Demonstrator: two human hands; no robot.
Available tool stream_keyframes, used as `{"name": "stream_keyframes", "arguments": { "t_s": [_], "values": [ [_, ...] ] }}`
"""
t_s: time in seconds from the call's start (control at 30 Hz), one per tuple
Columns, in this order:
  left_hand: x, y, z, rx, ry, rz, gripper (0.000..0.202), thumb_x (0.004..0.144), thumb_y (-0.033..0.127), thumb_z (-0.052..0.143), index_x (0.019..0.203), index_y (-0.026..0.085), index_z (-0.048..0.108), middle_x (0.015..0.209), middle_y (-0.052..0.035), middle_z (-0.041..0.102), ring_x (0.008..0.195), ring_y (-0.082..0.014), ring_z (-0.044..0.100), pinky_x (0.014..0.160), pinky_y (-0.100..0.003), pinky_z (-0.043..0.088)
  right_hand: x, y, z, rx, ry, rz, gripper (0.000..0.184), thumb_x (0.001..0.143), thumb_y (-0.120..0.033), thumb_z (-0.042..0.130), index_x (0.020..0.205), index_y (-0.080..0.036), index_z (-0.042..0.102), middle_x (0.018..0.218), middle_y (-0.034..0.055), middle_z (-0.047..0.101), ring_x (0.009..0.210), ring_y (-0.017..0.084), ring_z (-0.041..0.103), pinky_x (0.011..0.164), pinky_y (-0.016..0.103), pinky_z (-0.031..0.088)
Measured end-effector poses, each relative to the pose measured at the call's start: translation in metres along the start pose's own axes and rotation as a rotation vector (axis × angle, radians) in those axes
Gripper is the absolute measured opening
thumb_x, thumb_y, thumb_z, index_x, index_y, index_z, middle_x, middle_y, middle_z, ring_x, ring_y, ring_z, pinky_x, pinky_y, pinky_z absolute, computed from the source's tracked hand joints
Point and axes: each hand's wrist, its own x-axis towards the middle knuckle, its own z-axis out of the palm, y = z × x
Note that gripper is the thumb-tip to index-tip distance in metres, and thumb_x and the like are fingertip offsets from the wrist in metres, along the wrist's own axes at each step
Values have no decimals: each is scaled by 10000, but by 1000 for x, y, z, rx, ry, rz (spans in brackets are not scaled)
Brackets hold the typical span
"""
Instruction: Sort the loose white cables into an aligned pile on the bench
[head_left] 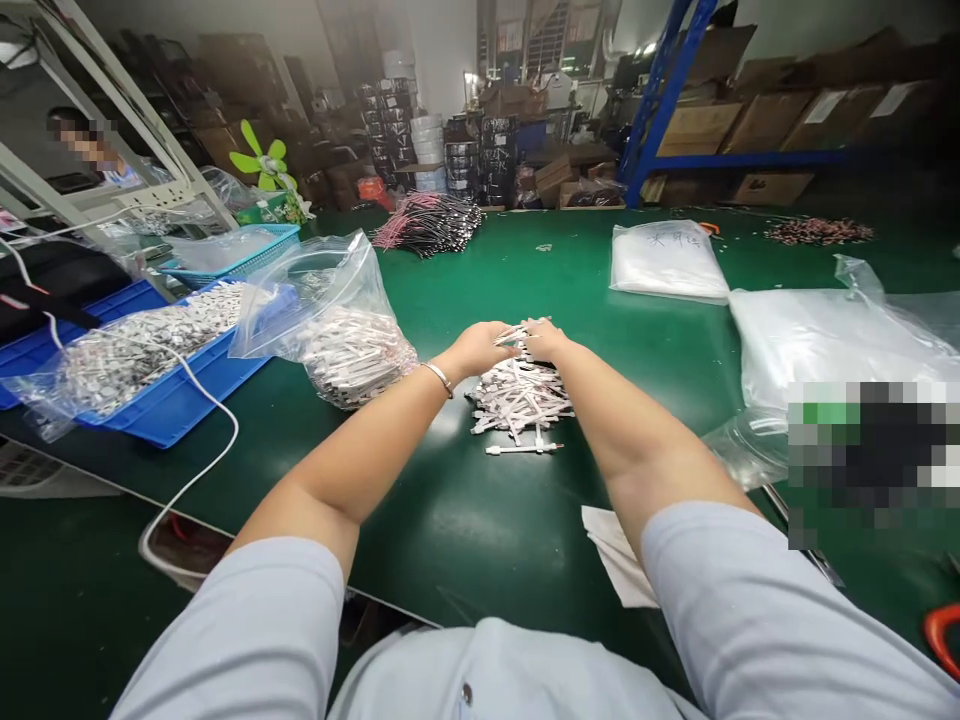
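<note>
A loose heap of short white stick-like pieces lies on the green table in front of me; they look like small sleeved leads, but their exact kind is unclear. Above the heap's far side, my left hand is closed on several of these pieces. My right hand meets it from the other side, its fingers closed on the ends of pieces in the same bunch. One single white piece lies apart at the near edge. Left of the heap stands an open clear zip bag filled with similar pieces.
At left, a blue tray holds many more pieces, with a white cable looping beside it. Pink and black wires lie farther back. Plastic bag stacks sit at right, and a white paper rests by my right arm.
</note>
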Motion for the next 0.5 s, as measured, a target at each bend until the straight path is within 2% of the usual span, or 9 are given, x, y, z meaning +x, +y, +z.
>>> {"name": "stream_keyframes", "arguments": {
  "t_s": [0.1, 0.17, 0.27, 0.33, 0.43, 0.5],
  "values": [
    [0, -9, 4, -167, 57, -67, 246, 714, 356, 664, 817, 134, 665, 629, 28, 537, 597, -103, 437, 613, -234, 341, -7, -1, 8, 61, -65, 35, 327, 946, -348, 555, 1219, -171, 591, 1284, 106, 583, 1136, 234, 585, 969, 477, 478],
    [-2, -13, 4, -261, 95, -95, 252, 727, 379, 650, 775, 132, 643, 620, 32, 516, 590, -94, 421, 618, -235, 338, -20, -2, 9, 122, -103, 32, 292, 961, -323, 521, 1180, -170, 639, 1276, 109, 619, 1172, 241, 584, 1014, 444, 446],
    [-10, -11, -1, -370, 131, -110, 232, 747, 368, 647, 747, 140, 603, 608, 43, 484, 581, -85, 401, 622, -231, 339, -44, -5, 1, 230, -132, 23, 285, 947, -260, 505, 1117, -162, 711, 1217, 101, 683, 1177, 260, 602, 1021, 349, 433],
    [-20, -4, -6, -420, 148, -113, 206, 788, 338, 627, 741, 144, 574, 601, 49, 457, 569, -78, 386, 621, -225, 343, -64, -9, -10, 309, -110, 14, 316, 939, -255, 493, 1140, -148, 711, 1227, 93, 683, 1190, 263, 597, 1029, 323, 423],
    [-40, 15, -12, -470, 174, -111, 192, 888, 309, 533, 778, 152, 539, 620, 51, 438, 563, -67, 374, 625, -212, 355, -100, -19, -27, 481, -65, -42, 427, 963, -310, 433, 1335, -158, 578, 1379, 81, 579, 1255, 221, 551, 1049, 318, 418],
    [-57, 33, -7, -540, 186, -111, 180, 937, 296, 479, 827, 160, 519, 647, 48, 442, 570, -61, 384, 626, -200, 368, -129, -29, -32, 770, -141, -154, 527, 938, -338, 486, 1443, -194, 444, 1442, 84, 515, 1275, 202, 534, 1043, 339, 439]
  ]
}}
